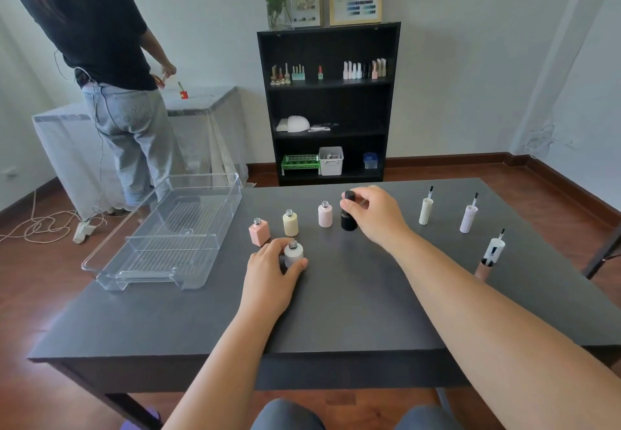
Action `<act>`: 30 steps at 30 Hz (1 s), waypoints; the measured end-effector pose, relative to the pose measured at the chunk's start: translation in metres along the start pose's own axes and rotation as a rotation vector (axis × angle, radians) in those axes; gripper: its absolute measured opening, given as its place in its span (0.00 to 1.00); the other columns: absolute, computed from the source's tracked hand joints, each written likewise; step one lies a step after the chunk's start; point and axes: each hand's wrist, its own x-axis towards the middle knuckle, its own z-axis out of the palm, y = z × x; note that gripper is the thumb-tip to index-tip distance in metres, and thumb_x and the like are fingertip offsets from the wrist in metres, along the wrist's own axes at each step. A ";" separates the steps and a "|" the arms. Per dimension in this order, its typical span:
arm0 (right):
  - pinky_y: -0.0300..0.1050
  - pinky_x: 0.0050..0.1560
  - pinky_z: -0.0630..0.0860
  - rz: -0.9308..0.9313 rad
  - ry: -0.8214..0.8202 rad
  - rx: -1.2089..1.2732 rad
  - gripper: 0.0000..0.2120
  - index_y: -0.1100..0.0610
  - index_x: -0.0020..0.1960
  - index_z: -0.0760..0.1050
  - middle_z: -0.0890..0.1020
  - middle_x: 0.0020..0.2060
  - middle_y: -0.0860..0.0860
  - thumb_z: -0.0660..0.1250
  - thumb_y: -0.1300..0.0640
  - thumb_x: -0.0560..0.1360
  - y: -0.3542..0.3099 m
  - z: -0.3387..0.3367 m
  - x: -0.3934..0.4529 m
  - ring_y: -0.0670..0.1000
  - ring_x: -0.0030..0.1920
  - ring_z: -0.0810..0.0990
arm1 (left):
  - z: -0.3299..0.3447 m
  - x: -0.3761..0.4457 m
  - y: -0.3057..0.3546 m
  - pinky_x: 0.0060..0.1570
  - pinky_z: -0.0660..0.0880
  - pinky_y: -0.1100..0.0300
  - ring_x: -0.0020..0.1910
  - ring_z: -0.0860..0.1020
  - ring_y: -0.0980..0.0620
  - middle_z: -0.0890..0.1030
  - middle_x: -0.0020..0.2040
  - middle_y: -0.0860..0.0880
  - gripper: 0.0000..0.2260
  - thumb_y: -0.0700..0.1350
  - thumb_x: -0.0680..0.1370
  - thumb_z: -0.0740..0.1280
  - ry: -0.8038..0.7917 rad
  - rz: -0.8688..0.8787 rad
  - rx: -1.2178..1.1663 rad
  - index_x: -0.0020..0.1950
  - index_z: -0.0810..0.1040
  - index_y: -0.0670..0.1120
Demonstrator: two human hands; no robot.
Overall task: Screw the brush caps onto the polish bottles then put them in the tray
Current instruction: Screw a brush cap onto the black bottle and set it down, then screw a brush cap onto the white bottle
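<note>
Gripping white bottle [293,254]: left hand [268,270] | right hand [376,216] fingers pinching black cap [348,196] | tray [161,238] left

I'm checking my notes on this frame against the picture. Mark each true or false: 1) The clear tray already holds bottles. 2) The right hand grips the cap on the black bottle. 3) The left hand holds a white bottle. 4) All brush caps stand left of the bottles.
1) False: the clear tray holds no bottles.
2) True: the right hand has its fingers on the cap of the black bottle.
3) True: the left hand holds the white bottle.
4) False: the brush caps stand right of them.
</note>
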 end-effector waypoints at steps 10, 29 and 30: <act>0.35 0.44 0.68 -0.025 -0.105 -0.042 0.13 0.57 0.60 0.79 0.81 0.57 0.53 0.68 0.59 0.76 -0.037 0.033 0.092 0.44 0.45 0.76 | 0.000 -0.006 -0.006 0.48 0.73 0.66 0.49 0.76 0.64 0.76 0.51 0.65 0.12 0.52 0.72 0.73 0.010 0.074 -0.129 0.53 0.75 0.61; 0.28 0.40 0.72 -0.075 0.188 0.330 0.07 0.45 0.50 0.80 0.81 0.41 0.37 0.67 0.55 0.75 -0.058 -0.034 -0.001 0.36 0.42 0.77 | -0.001 -0.008 -0.004 0.44 0.75 0.73 0.43 0.79 0.63 0.77 0.49 0.64 0.16 0.50 0.69 0.76 0.015 0.081 -0.196 0.51 0.76 0.64; 0.25 0.36 0.70 -0.096 0.212 0.349 0.07 0.46 0.47 0.81 0.81 0.37 0.35 0.66 0.56 0.75 -0.057 -0.050 -0.017 0.35 0.38 0.76 | -0.001 -0.009 -0.003 0.43 0.74 0.74 0.43 0.79 0.63 0.78 0.49 0.64 0.16 0.49 0.69 0.77 0.012 0.081 -0.202 0.50 0.77 0.64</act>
